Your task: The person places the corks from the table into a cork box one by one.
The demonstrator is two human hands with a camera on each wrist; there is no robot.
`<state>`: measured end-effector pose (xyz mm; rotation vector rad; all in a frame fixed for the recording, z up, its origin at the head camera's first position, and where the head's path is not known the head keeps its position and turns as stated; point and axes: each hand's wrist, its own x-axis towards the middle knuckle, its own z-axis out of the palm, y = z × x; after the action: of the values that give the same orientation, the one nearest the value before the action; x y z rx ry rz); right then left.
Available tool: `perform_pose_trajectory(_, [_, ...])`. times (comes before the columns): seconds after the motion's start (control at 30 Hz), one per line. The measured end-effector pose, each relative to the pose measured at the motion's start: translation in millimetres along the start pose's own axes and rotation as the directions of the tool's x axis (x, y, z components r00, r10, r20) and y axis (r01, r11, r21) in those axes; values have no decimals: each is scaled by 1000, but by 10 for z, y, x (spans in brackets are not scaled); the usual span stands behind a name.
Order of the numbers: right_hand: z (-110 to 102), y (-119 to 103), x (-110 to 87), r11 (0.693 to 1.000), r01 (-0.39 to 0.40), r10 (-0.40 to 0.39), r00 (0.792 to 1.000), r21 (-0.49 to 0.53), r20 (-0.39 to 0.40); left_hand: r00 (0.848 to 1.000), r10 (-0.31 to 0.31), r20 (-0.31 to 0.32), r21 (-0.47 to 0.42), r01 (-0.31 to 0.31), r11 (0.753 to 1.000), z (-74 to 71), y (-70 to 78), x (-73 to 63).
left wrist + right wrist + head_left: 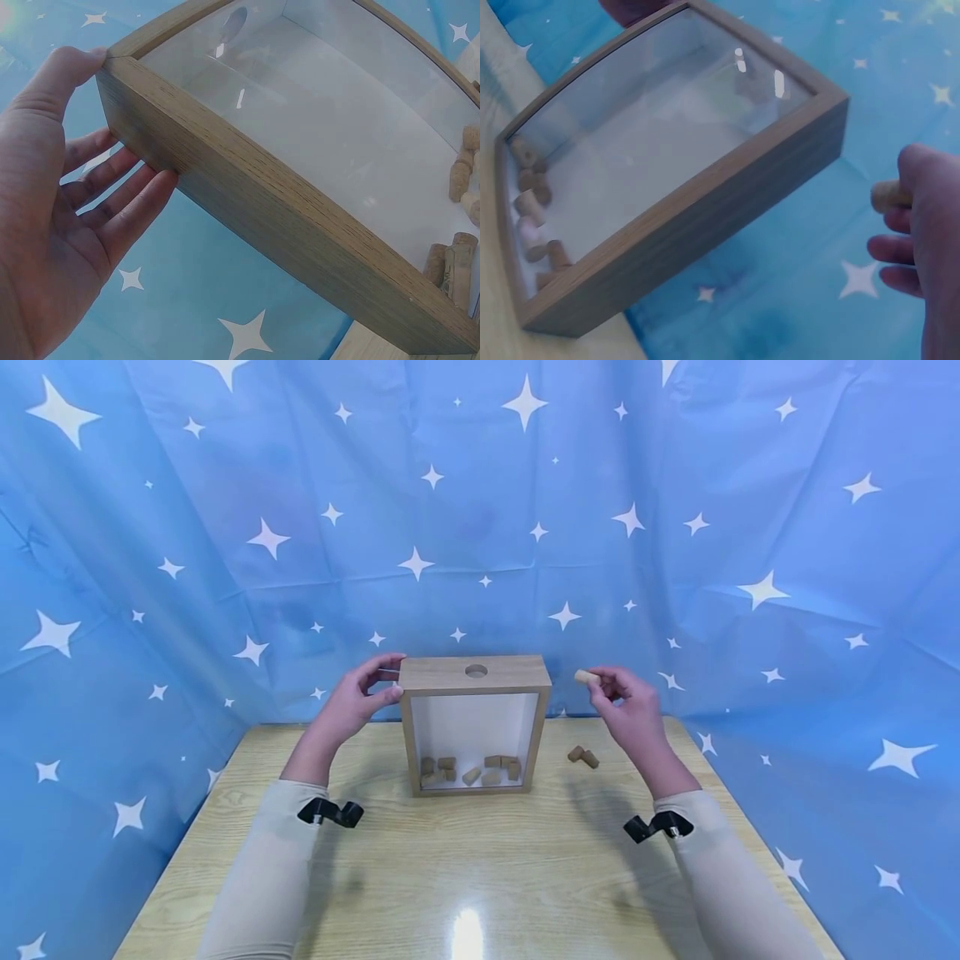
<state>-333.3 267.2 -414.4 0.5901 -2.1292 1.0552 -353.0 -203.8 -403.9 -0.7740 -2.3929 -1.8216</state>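
Note:
A wooden cork display box (pixel 435 673) with a clear front and a round hole (pixel 476 671) in its top stands upright on the table. Several corks (pixel 491 777) lie along its bottom inside. At the box's upper left corner, my left hand (pixel 348 700) holds it, thumb at the front edge and fingertips along the side toward the back, as the left wrist view shows. To the right of the box, level with its top, my right hand (pixel 632 706) pinches a single cork (pixel 585 677) between thumb and fingers. In the right wrist view that cork (pixel 887 196) points toward the box.
Two loose corks (pixel 590 759) lie on the table right of the box, below my right hand. The pale wooden table (pixel 420 877) ends just behind the box. A blue curtain (pixel 465 518) with white stars hangs behind and at both sides.

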Motion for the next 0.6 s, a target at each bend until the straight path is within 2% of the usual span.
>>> perform_pose_trajectory(0.4, [-16, -189, 253, 1000, 29, -29, 1000, -1, 5, 1000, -3, 1, 5, 3, 1000, 0, 9, -12])
perform_pose_trajectory(0.6, [56, -313, 376, 995, 98, -98, 995, 14, -1, 1000, -1, 2, 13, 1, 1000, -6, 6, -6])
